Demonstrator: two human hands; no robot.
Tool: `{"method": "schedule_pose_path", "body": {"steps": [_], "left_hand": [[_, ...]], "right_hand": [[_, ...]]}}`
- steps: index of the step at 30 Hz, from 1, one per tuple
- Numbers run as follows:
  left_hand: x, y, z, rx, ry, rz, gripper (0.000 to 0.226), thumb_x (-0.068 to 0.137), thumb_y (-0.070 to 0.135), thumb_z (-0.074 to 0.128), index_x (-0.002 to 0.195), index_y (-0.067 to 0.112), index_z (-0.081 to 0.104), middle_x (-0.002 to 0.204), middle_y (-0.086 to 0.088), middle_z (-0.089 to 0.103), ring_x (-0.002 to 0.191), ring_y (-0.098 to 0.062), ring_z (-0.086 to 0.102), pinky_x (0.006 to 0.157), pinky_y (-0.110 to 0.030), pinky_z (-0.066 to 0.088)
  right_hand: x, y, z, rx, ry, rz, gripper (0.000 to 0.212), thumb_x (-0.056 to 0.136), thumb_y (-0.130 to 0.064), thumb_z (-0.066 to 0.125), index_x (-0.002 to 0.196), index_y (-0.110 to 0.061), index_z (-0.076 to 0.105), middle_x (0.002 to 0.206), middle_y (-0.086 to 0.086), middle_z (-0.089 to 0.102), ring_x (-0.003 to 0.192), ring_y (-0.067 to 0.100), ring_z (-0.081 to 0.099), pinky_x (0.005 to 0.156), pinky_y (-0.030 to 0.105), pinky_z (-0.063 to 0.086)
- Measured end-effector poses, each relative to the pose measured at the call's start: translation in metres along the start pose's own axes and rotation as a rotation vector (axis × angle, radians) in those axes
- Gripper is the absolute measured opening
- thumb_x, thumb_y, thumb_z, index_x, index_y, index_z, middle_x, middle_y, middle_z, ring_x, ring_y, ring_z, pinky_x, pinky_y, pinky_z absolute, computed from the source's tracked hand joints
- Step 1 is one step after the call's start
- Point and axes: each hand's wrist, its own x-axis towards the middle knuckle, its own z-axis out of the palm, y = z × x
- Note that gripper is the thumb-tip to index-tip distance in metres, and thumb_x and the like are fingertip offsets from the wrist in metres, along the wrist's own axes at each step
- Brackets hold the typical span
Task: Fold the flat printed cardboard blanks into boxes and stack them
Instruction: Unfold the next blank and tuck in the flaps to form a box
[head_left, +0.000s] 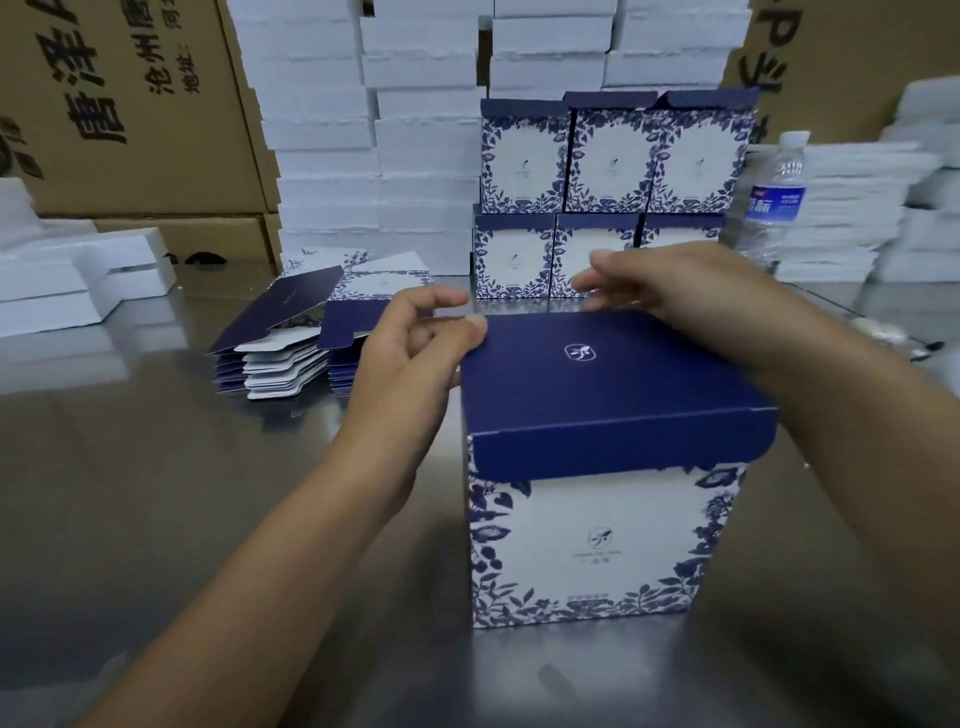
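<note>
- a brown carton (130, 104) with black print is standing far out to the left of the left hand, with white packing pieces (78, 280) lying in front of it.
- the flat blanks (291, 338) are lying in a loose pile on the metal table (156, 493), just left of and beyond the left hand, navy and white flaps fanning out.
- the left hand (415, 353) is resting at the far left corner of the navy lid (613, 384) of the folded box (602, 545); its thumb is touching that corner while the fingers are curling loosely above, gripping nothing.
- the folded box is standing upright on the table between the two forearms, below both hands, the lid's front flap hanging over its flowered white front.
- the right hand (691, 296) is reaching across the lid's far edge, fingers stretched out and relaxed, blurred at the tips; whether they are touching the lid is hard to tell.
- finished boxes (613, 161) are standing stacked in two rows just beyond the right hand.
- a water bottle (774, 197) is standing right of and beyond that hand, beside white stacks (852, 218).
</note>
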Motion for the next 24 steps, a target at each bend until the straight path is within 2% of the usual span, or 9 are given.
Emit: {"method": "schedule_pose_path", "body": {"steps": [4,8,11,13,15,17,19,24], "left_hand": [[0.004,0.002,-0.005,0.017,0.021,-0.071,0.014,0.089,0.013,0.058,0.089,0.026,0.064,0.071,0.010,0.065,0.059,-0.001,0.060,0.057,-0.017,0.046],[0.012,0.011,-0.009,0.039,-0.007,-0.205,0.014,0.086,0.011,0.060,0.083,0.021,0.070,0.071,0.005,0.069,0.067,-0.011,0.062,0.065,-0.024,0.049],[0.019,0.020,-0.005,0.158,-0.112,-0.303,0.009,0.086,0.017,0.062,0.082,0.017,0.070,0.076,0.002,0.073,0.070,-0.012,0.064,0.066,-0.022,0.051],[0.024,0.026,-0.002,0.268,-0.196,-0.370,0.012,0.085,0.024,0.064,0.087,0.015,0.071,0.088,-0.006,0.073,0.077,-0.018,0.063,0.073,-0.029,0.048],[0.030,0.031,0.001,0.359,-0.232,-0.398,0.018,0.084,0.027,0.065,0.094,0.012,0.070,0.092,-0.009,0.073,0.079,-0.020,0.063,0.074,-0.030,0.048],[0.035,0.038,0.004,0.441,-0.234,-0.379,0.016,0.083,0.027,0.066,0.091,0.013,0.071,0.084,-0.006,0.073,0.068,-0.015,0.064,0.061,-0.022,0.049],[0.040,0.041,0.007,0.521,-0.218,-0.341,0.012,0.082,0.025,0.067,0.076,0.015,0.069,0.067,-0.001,0.070,0.050,-0.011,0.060,0.048,-0.015,0.045],[0.042,0.035,0.009,0.536,-0.219,-0.256,0.030,0.085,0.016,0.062,0.055,0.017,0.061,0.051,0.001,0.062,0.038,-0.010,0.052,0.044,-0.013,0.041]], "right_hand": [[0.005,-0.005,0.016,-0.259,-0.054,-0.032,0.026,0.080,-0.047,0.067,0.073,-0.024,0.075,0.064,-0.012,0.071,0.050,0.001,0.063,0.038,0.009,0.041],[0.008,-0.004,0.023,-0.246,-0.062,-0.035,0.024,0.079,-0.044,0.070,0.072,-0.022,0.073,0.075,-0.011,0.073,0.054,0.000,0.063,0.043,0.009,0.044],[0.008,-0.004,0.022,-0.241,-0.062,-0.033,0.022,0.081,-0.042,0.069,0.074,-0.022,0.073,0.076,-0.012,0.072,0.052,-0.002,0.062,0.042,0.009,0.044],[0.007,-0.004,0.022,-0.232,-0.072,-0.035,0.021,0.082,-0.040,0.069,0.074,-0.022,0.073,0.075,-0.013,0.071,0.051,-0.002,0.061,0.041,0.009,0.043],[0.007,-0.003,0.022,-0.210,-0.078,-0.035,0.019,0.083,-0.037,0.068,0.073,-0.021,0.072,0.076,-0.011,0.071,0.050,-0.003,0.061,0.041,0.008,0.043],[0.007,-0.003,0.022,-0.191,-0.083,-0.038,0.017,0.083,-0.034,0.068,0.074,-0.021,0.073,0.078,-0.009,0.072,0.051,-0.002,0.061,0.043,0.009,0.045],[0.007,-0.002,0.022,-0.185,-0.075,-0.048,0.016,0.083,-0.032,0.068,0.072,-0.021,0.073,0.078,-0.011,0.073,0.055,-0.001,0.062,0.046,0.010,0.046],[0.008,-0.001,0.022,-0.185,-0.053,-0.057,0.022,0.081,-0.032,0.069,0.061,-0.023,0.069,0.052,-0.016,0.065,0.041,-0.004,0.055,0.036,0.007,0.036]]}}
